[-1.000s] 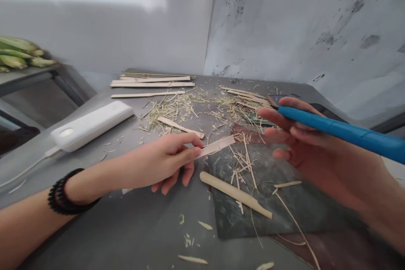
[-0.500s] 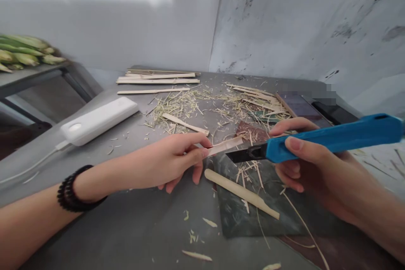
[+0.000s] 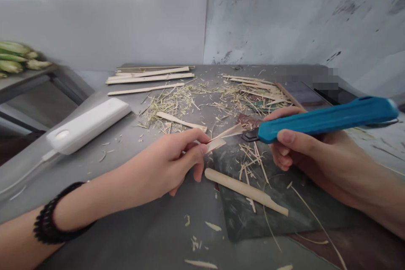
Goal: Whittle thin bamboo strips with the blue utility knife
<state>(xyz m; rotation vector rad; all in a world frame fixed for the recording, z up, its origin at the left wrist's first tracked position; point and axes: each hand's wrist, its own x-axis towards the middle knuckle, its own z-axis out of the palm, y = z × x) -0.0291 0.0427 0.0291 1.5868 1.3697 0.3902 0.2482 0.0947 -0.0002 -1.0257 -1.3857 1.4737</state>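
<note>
My left hand [image 3: 177,160], with black beads at its wrist, pinches a thin pale wooden strip [image 3: 217,144] between thumb and fingers. The strip is parted into two layers that spread toward the right. Wrapped round a blue utility knife [image 3: 325,119], my right hand [image 3: 303,147] holds it with the dark blade end pointing left, at the far end of the strip. How the blade meets the strip is hard to make out. Below the hands a pale carved wooden stick [image 3: 247,187] lies slantwise, partly on a dark green mat [image 3: 303,215].
A white power strip [image 3: 88,125] with a cable lies at the left. Long wooden strips [image 3: 150,79] rest at the back left, shavings [image 3: 174,101] across the middle. A phone [image 3: 302,95] is at the back right. Green vegetables [image 3: 19,59] sit on a side table.
The knife's blade end has moved up and slightly left, and less blade shows. The strip, one piece before, now shows two spread layers. The whole view has shifted a little.
</note>
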